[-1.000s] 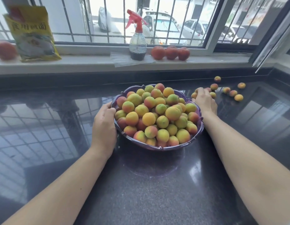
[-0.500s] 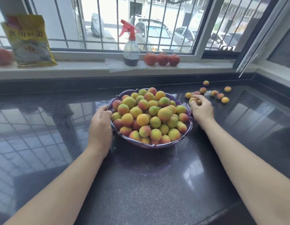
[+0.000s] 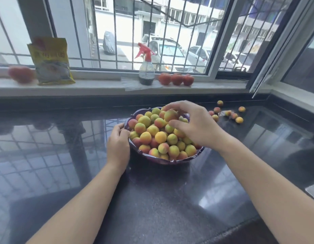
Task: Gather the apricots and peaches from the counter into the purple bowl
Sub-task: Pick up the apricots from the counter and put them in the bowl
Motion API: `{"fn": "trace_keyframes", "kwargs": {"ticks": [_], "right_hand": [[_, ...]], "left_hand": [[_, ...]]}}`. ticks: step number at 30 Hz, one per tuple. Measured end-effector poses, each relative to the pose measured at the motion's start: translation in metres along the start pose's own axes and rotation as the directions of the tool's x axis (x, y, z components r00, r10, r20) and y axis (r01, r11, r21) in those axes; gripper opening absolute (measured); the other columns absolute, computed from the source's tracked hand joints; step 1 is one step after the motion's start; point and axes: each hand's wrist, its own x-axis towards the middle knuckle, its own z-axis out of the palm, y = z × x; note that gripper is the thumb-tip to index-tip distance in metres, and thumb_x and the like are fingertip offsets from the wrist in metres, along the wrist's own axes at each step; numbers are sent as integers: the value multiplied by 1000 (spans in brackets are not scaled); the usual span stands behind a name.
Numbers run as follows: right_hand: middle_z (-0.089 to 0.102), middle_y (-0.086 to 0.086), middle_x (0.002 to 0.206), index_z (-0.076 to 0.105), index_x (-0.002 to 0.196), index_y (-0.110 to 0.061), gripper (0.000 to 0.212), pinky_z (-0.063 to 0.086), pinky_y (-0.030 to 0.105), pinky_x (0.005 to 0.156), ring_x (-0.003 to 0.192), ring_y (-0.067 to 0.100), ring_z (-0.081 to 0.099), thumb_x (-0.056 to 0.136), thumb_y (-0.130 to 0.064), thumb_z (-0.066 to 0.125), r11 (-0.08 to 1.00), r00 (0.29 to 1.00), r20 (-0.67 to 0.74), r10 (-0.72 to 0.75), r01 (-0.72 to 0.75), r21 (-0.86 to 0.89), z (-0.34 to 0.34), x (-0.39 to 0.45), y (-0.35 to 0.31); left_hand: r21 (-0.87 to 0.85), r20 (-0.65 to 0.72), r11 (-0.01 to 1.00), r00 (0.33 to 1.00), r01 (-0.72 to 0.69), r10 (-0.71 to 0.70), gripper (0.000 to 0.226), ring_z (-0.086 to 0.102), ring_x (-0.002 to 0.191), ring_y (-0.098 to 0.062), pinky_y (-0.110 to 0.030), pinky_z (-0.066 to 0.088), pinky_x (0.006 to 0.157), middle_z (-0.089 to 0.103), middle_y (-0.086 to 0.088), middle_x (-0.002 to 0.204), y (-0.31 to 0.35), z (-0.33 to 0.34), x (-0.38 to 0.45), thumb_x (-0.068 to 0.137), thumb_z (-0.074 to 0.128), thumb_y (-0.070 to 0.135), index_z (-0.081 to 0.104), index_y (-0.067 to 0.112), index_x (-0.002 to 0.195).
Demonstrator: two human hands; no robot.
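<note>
Purple bowl [image 3: 159,160]: stands on the dark glossy worktop [image 3: 170,199], near its middle, in front of you. It is heaped above the rim with apricots and peaches [image 3: 158,136], yellow-green to red.

Left hand [image 3: 118,145]: your fingers curl over the bowl's left rim and grip it; your palm lies against the outer wall.

Right hand [image 3: 193,125]: held above the pile, over the far right part of the bowl. Your thumb and fingers are curved round one red-yellow fruit [image 3: 170,115] at the top of the heap and touch it. You cannot tell whether the fruit rests on the pile or is lifted clear of it.

Loose fruit [image 3: 228,112]: several small pieces lie scattered on the worktop to the right of the bowl, toward the back corner. Two lie just beside your right hand; the others are well apart from the bowl.

Window sill [image 3: 100,87]: runs along the back edge of the worktop. It carries, from left to right, a blurred red fruit [image 3: 21,74], a yellow bag [image 3: 51,61] standing upright, a spray bottle [image 3: 146,67] with a red trigger and dark liquid in its base, and three red fruits [image 3: 176,79] in a row, touching.

Window [image 3: 152,32]: barred; parked cars show outside.
</note>
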Motion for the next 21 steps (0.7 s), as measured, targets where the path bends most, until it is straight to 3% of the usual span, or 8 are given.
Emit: {"fn": "trace_keyframes", "kwargs": {"ticks": [5,11,16,17,19,21], "right_hand": [[67,-10,108,70,123,-25,36,46,32,96,101,10,59,88,-26,77,991,996,87,-35,45,-126,15,7,-4],[62,-6,120,70,127,-27,32,37,34,105,118,19,50,97,-36,66,970,993,109,-42,67,-233,24,9,2],[56,-10,114,65,133,-30,35,35,31,105,116,15,45,99,-36,62,962,986,157,-64,103,-253,25,6,4],[57,-9,116,64,135,-29,36,35,29,104,117,13,47,99,-35,61,975,990,120,-70,93,-200,22,5,6],[61,-8,117,64,133,-26,33,40,21,100,113,8,54,101,-31,60,999,996,-92,-11,8,-34,10,5,19],[65,-5,115,69,123,-21,24,47,22,96,108,8,60,102,-25,57,987,925,-344,159,-142,75,-3,9,54]], "left_hand": [[16,4,1000,1000,10,-10,39,71,110,-30,-63,56,99,77,2,107,-1,-2,1,75,50,47,71,36,106],[43,6,999,1000,12,-12,36,70,108,-25,-59,57,98,76,3,108,10,-1,-7,83,47,39,69,32,110],[35,6,999,1000,0,0,38,70,108,-27,-56,59,96,76,-2,110,11,1,-10,85,46,39,68,28,114],[31,4,1000,1000,-1,1,37,70,108,-27,-56,59,96,76,-1,110,10,1,-10,85,46,38,68,29,113],[20,7,1000,1000,-5,5,35,70,107,-25,-48,60,89,75,0,109,11,1,-11,85,46,37,68,30,112],[17,15,1000,1000,-8,8,34,69,104,-21,-40,59,84,73,2,107,11,1,-11,86,45,36,66,29,112]]}}
